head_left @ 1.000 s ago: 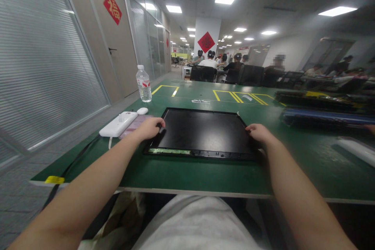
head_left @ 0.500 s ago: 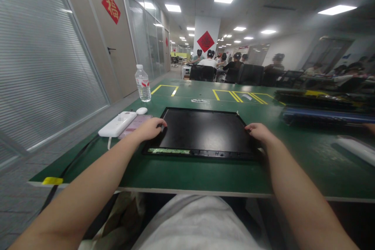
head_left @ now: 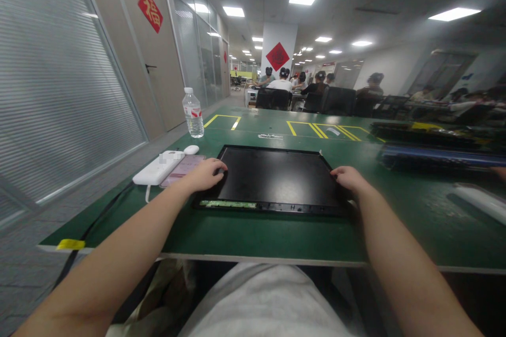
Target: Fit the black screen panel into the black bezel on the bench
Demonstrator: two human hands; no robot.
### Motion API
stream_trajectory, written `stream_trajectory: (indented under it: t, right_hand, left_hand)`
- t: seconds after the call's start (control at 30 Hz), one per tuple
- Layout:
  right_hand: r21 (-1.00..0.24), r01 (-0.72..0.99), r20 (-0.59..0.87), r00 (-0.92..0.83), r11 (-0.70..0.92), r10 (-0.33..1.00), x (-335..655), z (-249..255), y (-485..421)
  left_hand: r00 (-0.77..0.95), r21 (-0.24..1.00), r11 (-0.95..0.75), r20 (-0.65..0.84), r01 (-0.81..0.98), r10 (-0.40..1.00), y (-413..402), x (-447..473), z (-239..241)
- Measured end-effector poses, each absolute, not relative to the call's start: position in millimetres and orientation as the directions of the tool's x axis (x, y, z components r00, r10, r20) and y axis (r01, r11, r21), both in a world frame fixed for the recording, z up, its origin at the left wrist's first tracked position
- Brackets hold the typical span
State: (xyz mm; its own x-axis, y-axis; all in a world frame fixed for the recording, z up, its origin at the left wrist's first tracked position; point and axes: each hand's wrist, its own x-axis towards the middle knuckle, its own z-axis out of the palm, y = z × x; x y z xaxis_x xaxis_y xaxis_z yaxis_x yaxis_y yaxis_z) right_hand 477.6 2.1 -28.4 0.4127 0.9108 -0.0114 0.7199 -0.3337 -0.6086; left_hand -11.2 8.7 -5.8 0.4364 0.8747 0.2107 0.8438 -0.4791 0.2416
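Note:
A flat black screen panel (head_left: 276,176) lies on the green table (head_left: 253,237) in front of me, with a thin green strip along its near edge. My left hand (head_left: 205,174) rests on the panel's left edge, fingers curled over it. My right hand (head_left: 348,178) grips the panel's right edge in the same way. Both forearms reach in from the bottom of the view.
Left of the panel lie a white power strip (head_left: 158,167), a pink phone (head_left: 182,167), a white mouse (head_left: 192,149) and a water bottle (head_left: 193,113). Dark flat units (head_left: 438,158) are stacked at the right. Yellow tape marks the far tabletop. Several people sit at desks behind.
My left hand has slid slightly further onto the panel's left edge. The panel and my right hand have stayed in place.

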Motion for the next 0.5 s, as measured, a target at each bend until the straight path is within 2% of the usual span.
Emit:
stream_trajectory:
  t: [0.13, 0.33, 0.5]
  right_hand:
    - [-0.589, 0.726, -0.021, 0.424, -0.354, 0.905, 474.3, -27.3, -0.7]
    - [-0.568, 0.751, 0.001, 0.41, -0.337, 0.912, 473.9, -27.0, -1.0]
    - [-0.584, 0.739, -0.014, 0.405, -0.336, 0.914, 473.1, -25.3, -2.1]
  left_hand:
    - [0.482, 0.211, -0.518, 0.198, 0.829, 0.853, 1.4, -9.2, -3.6]
    - [0.592, 0.297, -0.586, 0.079, 0.754, 0.802, -8.2, -11.4, 2.2]
    - [0.603, 0.292, -0.579, 0.013, 0.761, 0.798, -9.0, -16.5, 6.4]
